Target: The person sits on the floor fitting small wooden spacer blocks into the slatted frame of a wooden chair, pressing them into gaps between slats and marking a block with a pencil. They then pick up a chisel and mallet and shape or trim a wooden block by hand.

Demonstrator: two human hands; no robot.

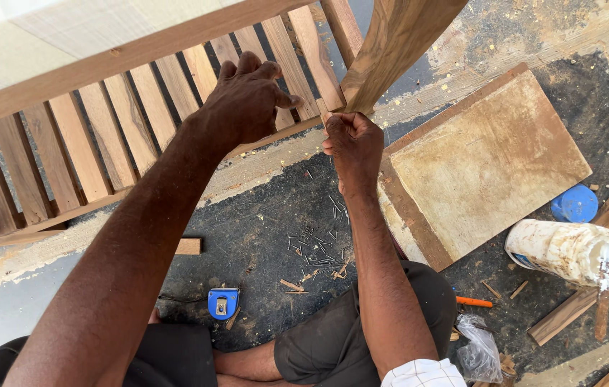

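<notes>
Right hand (351,143) is curled tight, pinching the lower end of a curved wooden arm piece (390,43) where it meets the slatted frame (104,136). Left hand (243,100), fingers bent, grips a slat just beside. Nearer, loose nails (315,247) and a blue tape measure (223,302) lie on open floor.

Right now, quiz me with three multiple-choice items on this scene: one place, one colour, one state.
1. Where is the tape measure? A on the board; B on the floor by the knee; C in a hand.
2. What colour is the cap? A red; B green; C blue.
3. What is the right hand doing? A lying open; B closed at the slat frame; C holding a nail.

B: it lies on dark floor. C: the round cap is blue. B: the fingers are curled at the frame's lower rail.
</notes>
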